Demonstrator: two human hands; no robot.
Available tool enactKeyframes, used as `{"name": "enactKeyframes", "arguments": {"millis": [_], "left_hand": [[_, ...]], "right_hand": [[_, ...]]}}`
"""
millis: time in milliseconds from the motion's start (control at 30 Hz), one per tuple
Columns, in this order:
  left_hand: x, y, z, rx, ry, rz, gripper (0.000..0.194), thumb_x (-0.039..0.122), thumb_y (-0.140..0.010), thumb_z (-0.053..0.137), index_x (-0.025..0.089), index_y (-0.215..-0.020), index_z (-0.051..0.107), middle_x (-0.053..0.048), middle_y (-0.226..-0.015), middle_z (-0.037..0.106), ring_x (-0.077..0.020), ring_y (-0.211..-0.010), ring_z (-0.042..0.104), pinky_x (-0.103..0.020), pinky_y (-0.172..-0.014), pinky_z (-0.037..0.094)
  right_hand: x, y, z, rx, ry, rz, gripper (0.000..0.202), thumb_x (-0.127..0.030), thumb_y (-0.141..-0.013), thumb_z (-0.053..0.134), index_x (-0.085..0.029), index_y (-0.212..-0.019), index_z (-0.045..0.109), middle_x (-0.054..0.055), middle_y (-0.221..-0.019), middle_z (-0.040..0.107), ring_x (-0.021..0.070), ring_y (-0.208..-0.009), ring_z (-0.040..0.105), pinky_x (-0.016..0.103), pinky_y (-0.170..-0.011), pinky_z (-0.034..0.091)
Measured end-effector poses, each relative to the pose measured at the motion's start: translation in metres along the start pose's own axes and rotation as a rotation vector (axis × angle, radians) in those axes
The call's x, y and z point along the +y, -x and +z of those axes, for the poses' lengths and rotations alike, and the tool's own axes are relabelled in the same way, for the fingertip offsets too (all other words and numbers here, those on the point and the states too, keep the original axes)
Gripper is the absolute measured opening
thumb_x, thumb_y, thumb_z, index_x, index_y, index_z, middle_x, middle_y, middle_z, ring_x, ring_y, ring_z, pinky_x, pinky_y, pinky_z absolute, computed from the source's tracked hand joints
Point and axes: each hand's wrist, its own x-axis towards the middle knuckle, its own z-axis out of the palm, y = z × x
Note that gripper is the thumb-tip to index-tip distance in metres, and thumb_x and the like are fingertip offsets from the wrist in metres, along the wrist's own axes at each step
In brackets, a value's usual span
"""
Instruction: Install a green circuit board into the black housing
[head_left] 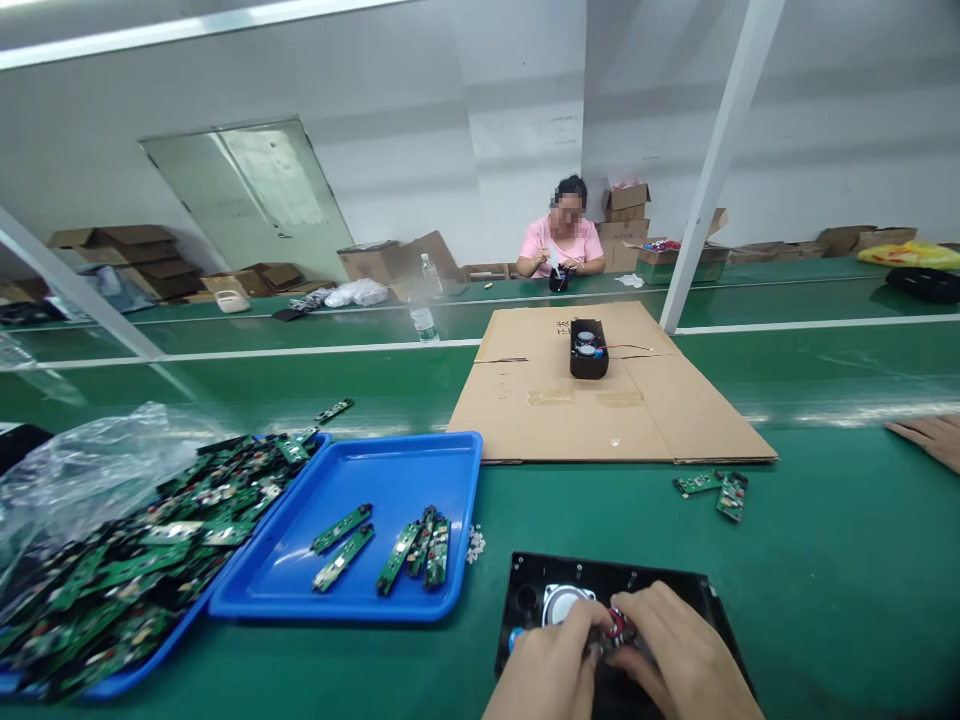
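Observation:
A black speaker panel [540, 590] lies flat on the green bench at the bottom centre, with a round silver speaker cone [561, 603] showing. My left hand [551, 665] and my right hand [679, 660] rest on top of it, fingertips meeting over a small red part [616, 624]. A blue knob [514, 638] peeks out beside my left hand. Which hand pinches the red part is hidden by the fingers.
A blue tray [420, 460] with several green circuit boards sits left of the panel; a second tray heaped with boards [135, 560] lies further left. Loose boards [716, 487], flat cardboard [637, 400] bearing a black speaker [589, 348], another person's hand [930, 437], a seated person [562, 245].

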Motion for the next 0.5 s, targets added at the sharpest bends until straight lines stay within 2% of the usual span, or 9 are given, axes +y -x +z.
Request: {"name": "enactKeyframes", "arguments": {"millis": [100,300,433,500], "left_hand": [[-0.001,0.001,0.003,0.025,0.005,0.024,0.044,0.011,-0.076,0.044,0.031,-0.109,0.064,-0.001,-0.102,0.077,-0.0227,-0.087,0.072,-0.030,-0.081,0.052],[0.007,0.006,-0.002,0.003,0.096,0.014,0.044,0.011,-0.079,0.042,0.028,-0.115,0.062,-0.004,-0.106,0.077,-0.0224,-0.088,0.072,-0.031,-0.083,0.051],[0.007,0.004,-0.003,-0.016,0.087,0.011,0.045,0.013,-0.079,0.042,0.029,-0.116,0.062,-0.006,-0.105,0.077,-0.0252,-0.090,0.071,-0.034,-0.084,0.050],[0.005,0.002,-0.001,-0.001,0.076,-0.006,0.045,0.016,-0.081,0.040,0.030,-0.119,0.060,-0.007,-0.100,0.077,-0.0250,-0.083,0.070,-0.035,-0.082,0.050]], "right_hand": [[0.001,-0.001,0.002,0.006,-0.067,-0.055,0.027,-0.037,-0.093,0.044,-0.049,-0.109,0.062,-0.001,-0.099,0.068,0.0149,-0.090,0.062,0.030,-0.076,0.053],[-0.010,-0.001,0.015,0.218,-0.061,-0.033,0.020,-0.035,-0.091,0.048,-0.039,-0.087,0.067,0.001,-0.080,0.065,0.0143,-0.074,0.057,0.032,-0.065,0.049],[-0.009,-0.003,0.014,0.202,0.014,-0.038,0.025,-0.036,-0.094,0.044,-0.040,-0.088,0.067,0.000,-0.081,0.066,0.0142,-0.075,0.058,0.032,-0.067,0.049],[0.000,-0.004,0.011,0.136,0.117,-0.065,0.024,-0.035,-0.093,0.045,-0.043,-0.099,0.067,0.000,-0.092,0.069,0.0167,-0.085,0.061,0.033,-0.073,0.052]]}}
